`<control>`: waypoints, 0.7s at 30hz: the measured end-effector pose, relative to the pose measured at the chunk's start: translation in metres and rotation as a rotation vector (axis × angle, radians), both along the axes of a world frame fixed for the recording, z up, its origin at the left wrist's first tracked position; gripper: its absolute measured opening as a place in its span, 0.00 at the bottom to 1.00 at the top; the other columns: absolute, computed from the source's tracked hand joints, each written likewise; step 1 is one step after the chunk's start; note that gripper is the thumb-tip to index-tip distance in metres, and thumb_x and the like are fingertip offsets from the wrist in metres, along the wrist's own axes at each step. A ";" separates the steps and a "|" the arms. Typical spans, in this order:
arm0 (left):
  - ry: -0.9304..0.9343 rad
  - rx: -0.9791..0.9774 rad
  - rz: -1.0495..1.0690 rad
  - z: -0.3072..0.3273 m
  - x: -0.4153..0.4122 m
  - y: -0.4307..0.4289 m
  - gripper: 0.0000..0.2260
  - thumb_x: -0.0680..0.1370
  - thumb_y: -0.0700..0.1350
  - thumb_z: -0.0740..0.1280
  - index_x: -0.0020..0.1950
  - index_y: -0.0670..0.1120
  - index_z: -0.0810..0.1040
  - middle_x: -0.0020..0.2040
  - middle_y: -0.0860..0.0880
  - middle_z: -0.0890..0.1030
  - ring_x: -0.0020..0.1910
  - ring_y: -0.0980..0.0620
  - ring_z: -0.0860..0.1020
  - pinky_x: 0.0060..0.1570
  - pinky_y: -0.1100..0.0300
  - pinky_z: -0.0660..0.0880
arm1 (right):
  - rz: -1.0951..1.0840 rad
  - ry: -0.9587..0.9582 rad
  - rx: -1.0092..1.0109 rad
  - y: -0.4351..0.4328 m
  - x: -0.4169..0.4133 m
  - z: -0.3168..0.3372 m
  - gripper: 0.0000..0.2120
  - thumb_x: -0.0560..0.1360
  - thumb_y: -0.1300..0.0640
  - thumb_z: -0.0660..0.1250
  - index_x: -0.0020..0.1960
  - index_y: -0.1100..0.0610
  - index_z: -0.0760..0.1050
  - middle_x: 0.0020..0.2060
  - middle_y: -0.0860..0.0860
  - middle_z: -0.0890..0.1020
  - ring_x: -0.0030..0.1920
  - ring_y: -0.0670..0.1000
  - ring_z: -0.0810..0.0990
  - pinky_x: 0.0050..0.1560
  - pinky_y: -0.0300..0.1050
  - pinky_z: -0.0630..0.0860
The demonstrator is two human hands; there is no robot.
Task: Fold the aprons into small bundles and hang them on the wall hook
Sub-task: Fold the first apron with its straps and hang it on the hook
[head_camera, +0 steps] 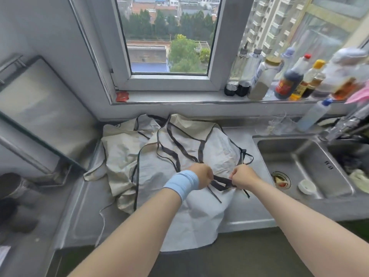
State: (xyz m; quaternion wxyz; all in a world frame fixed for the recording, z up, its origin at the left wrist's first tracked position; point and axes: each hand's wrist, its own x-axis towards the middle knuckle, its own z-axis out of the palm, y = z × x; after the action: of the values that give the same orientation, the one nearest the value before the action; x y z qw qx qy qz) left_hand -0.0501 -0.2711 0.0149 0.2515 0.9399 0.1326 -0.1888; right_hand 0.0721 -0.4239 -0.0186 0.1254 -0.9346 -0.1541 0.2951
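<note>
Aprons (187, 156) lie unfolded on the steel surface (249, 214) (head view), one overlapping another at ten o'clock. Left hand (200, 175) and right hand (242, 176), fingers closed, pinch the dark ties (220, 181). Folding barely begun; no bundle, no hook visible.
</note>
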 end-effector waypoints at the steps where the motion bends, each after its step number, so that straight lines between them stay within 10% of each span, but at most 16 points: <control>1: 0.032 0.010 0.003 -0.006 0.004 -0.010 0.11 0.77 0.45 0.63 0.55 0.49 0.82 0.55 0.46 0.82 0.55 0.42 0.79 0.53 0.56 0.75 | 0.008 0.011 -0.070 -0.011 0.001 -0.006 0.09 0.70 0.61 0.61 0.43 0.57 0.80 0.38 0.55 0.83 0.41 0.58 0.84 0.44 0.49 0.82; 4: 0.088 -0.001 0.127 -0.028 0.018 -0.039 0.16 0.73 0.52 0.68 0.57 0.46 0.77 0.57 0.44 0.79 0.55 0.42 0.78 0.49 0.57 0.75 | -0.079 0.206 -0.105 -0.032 -0.003 -0.021 0.12 0.73 0.62 0.57 0.53 0.60 0.76 0.45 0.58 0.82 0.41 0.57 0.84 0.36 0.46 0.80; 9: 0.223 -0.017 0.319 -0.065 0.031 -0.083 0.42 0.63 0.64 0.74 0.68 0.47 0.60 0.63 0.45 0.66 0.62 0.42 0.72 0.57 0.48 0.74 | -0.238 0.551 0.396 -0.030 -0.006 -0.025 0.23 0.72 0.71 0.54 0.51 0.49 0.80 0.42 0.46 0.84 0.46 0.48 0.82 0.47 0.48 0.74; 13: 0.099 -0.034 0.453 -0.066 0.043 -0.079 0.25 0.73 0.47 0.69 0.65 0.45 0.61 0.62 0.41 0.72 0.61 0.40 0.74 0.55 0.50 0.73 | -0.106 0.519 0.673 -0.026 0.006 -0.026 0.32 0.69 0.79 0.50 0.60 0.55 0.78 0.50 0.48 0.84 0.49 0.47 0.81 0.42 0.34 0.75; 16: 0.021 -0.126 0.577 -0.053 0.044 -0.055 0.17 0.76 0.43 0.65 0.63 0.46 0.68 0.60 0.43 0.77 0.58 0.43 0.76 0.54 0.58 0.70 | 0.029 0.300 0.715 -0.034 0.018 -0.029 0.31 0.67 0.78 0.51 0.64 0.60 0.77 0.54 0.50 0.83 0.58 0.48 0.81 0.59 0.37 0.76; 21: 0.007 -0.405 0.827 -0.024 0.037 -0.009 0.12 0.75 0.40 0.66 0.58 0.48 0.74 0.50 0.45 0.77 0.47 0.46 0.78 0.49 0.55 0.78 | 0.439 0.035 0.441 -0.045 0.013 -0.035 0.43 0.64 0.61 0.67 0.75 0.42 0.56 0.71 0.45 0.70 0.68 0.51 0.72 0.65 0.44 0.71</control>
State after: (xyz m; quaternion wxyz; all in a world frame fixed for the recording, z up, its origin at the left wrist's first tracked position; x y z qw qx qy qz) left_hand -0.0135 -0.2796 -0.0090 0.4839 0.7393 0.4580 -0.0977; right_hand 0.0855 -0.4687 -0.0537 0.2612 -0.8241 -0.4103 0.2904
